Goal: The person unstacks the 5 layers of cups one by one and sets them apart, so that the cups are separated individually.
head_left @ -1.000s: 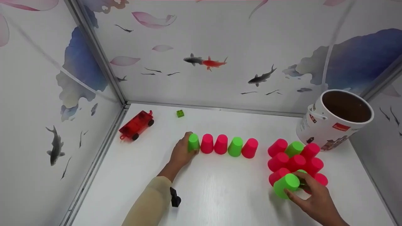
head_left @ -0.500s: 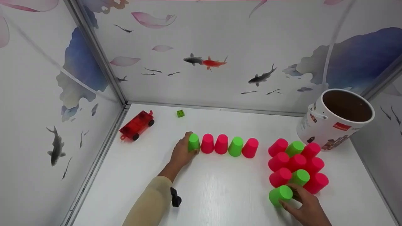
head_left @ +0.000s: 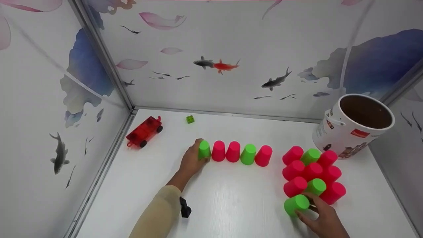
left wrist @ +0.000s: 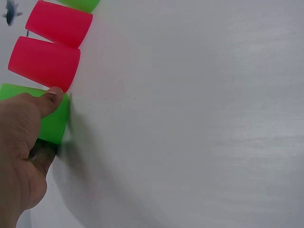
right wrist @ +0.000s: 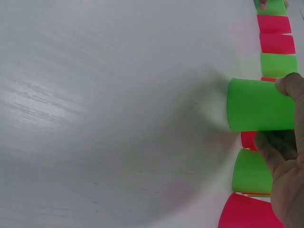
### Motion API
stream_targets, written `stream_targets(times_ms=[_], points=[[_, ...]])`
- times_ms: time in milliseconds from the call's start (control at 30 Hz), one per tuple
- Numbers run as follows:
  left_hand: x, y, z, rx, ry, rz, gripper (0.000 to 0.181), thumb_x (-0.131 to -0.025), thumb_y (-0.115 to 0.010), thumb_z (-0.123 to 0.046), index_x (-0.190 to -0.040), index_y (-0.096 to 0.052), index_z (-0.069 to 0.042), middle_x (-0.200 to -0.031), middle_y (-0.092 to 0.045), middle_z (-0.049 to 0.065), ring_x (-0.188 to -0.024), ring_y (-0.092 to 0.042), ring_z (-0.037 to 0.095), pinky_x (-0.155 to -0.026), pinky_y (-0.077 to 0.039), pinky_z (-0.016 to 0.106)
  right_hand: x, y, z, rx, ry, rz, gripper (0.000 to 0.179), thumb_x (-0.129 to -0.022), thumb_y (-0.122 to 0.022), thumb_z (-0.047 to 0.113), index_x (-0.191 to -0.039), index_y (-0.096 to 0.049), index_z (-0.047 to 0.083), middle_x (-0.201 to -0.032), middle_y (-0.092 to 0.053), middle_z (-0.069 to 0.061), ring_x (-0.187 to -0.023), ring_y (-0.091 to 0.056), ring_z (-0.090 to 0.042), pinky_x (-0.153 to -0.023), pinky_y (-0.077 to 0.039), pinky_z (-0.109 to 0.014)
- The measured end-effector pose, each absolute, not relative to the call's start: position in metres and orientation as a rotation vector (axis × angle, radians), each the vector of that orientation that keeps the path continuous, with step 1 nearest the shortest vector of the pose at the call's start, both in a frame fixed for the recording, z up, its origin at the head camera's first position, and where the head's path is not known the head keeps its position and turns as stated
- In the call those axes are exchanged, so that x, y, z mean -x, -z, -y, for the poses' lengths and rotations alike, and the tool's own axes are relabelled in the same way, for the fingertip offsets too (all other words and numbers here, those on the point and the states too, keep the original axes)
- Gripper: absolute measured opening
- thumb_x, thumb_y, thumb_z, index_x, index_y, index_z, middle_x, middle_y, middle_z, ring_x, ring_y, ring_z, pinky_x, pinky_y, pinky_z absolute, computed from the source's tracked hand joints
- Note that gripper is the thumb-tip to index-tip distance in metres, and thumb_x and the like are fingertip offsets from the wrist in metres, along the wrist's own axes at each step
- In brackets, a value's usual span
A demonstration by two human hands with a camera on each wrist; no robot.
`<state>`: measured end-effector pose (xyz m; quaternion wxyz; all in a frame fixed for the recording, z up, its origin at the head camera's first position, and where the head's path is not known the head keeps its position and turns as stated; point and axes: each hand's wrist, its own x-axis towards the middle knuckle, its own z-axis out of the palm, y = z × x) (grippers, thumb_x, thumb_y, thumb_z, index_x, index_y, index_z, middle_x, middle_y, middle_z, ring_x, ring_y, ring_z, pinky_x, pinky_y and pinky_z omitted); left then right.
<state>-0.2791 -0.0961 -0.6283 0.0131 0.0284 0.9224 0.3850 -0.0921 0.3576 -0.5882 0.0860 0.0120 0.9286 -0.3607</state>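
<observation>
My left hand (head_left: 191,160) grips a green cup (head_left: 204,149) at the left end of a row of upside-down cups; the left wrist view shows the thumb along its near side. Beside it stand two red cups (head_left: 218,151), a green cup (head_left: 248,154) and another red cup (head_left: 263,156). On the right, my right hand (head_left: 322,215) pinches a second green cup (head_left: 296,205) between thumb and fingers, just in front of a block of red and green cups (head_left: 312,170). Whether that held cup touches the table cannot be told.
A white bucket (head_left: 333,142) with a handle stands at the back right, behind the block. At the back left are a red toy wagon (head_left: 144,132) and a small green toy brick (head_left: 190,119). Patterned walls (head_left: 165,92) border the white table (head_left: 231,205).
My right hand has brought its green cup from over the block's front row down toward me, uncovering the green and red cups there. My left hand has stayed in place.
</observation>
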Motion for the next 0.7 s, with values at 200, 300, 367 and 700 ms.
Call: stream_targets(times_ms=[200, 300, 367, 700], points=[[0.279, 0.628, 0.096, -0.108, -1.199, -2.879, 0.075, -0.095, -0.087, -0.016, -0.155, -0.043, -0.024, -0.132, -0.070, 0.014, -0.121, -0.066, 0.033, -0.110, -0.057, 0.055, 0.092, 0.582, -0.357, -0.016, 1.082, -2.819, 0.086, -0.079, -0.103, 0.035, -0.147, -0.056, 0.012, -0.142, -0.072, -0.008, -0.127, -0.073, -0.033, -0.100, -0.065, -0.046], [0.280, 0.629, 0.096, -0.103, -1.205, -2.877, 0.074, -0.095, -0.086, -0.016, -0.155, -0.043, -0.024, -0.133, -0.070, 0.014, -0.121, -0.066, 0.033, -0.110, -0.057, 0.056, 0.091, 0.578, -0.357, 0.037, 1.085, -2.895, 0.082, -0.079, -0.103, 0.033, -0.145, -0.058, 0.013, -0.137, -0.074, -0.004, -0.123, -0.075, -0.029, -0.099, -0.066, -0.046], [0.281, 0.635, 0.098, -0.137, -1.217, -2.898, 0.075, -0.095, -0.087, -0.018, -0.155, -0.042, -0.025, -0.131, -0.070, 0.012, -0.120, -0.066, 0.031, -0.109, -0.057, 0.053, 0.091, 0.574, -0.356, 0.086, 1.086, -2.959, 0.078, -0.079, -0.103, 0.029, -0.142, -0.061, 0.013, -0.133, -0.075, -0.001, -0.118, -0.076, -0.025, -0.097, -0.067, -0.044], [0.279, 0.628, 0.096, -0.125, -1.205, -2.889, 0.073, -0.095, -0.087, -0.014, -0.154, -0.043, -0.023, -0.130, -0.069, 0.014, -0.120, -0.065, 0.032, -0.110, -0.057, 0.055, 0.103, 0.541, -0.345, 0.372, 1.133, -3.174, 0.067, -0.071, -0.105, 0.005, -0.129, -0.071, 0.010, -0.119, -0.079, -0.001, -0.102, -0.080, -0.016, -0.090, -0.053, -0.004]])
